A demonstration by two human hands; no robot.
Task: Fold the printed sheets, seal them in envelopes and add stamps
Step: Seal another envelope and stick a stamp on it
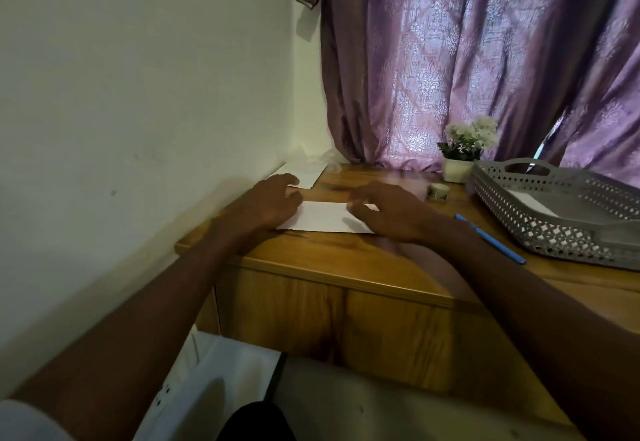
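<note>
On wooden desk (346,257): folded white sheet (323,220), left hand (268,203) and right hand (388,213) resting on its ends, apart, fingers relaxed.

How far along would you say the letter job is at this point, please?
Early. Both hands, left hand and right hand, rest on a white sheet lying flat on the desk, apparently mid-fold. More paper waits by the wall. The roll and pen lie untouched; sealing and stamping remain.
</note>
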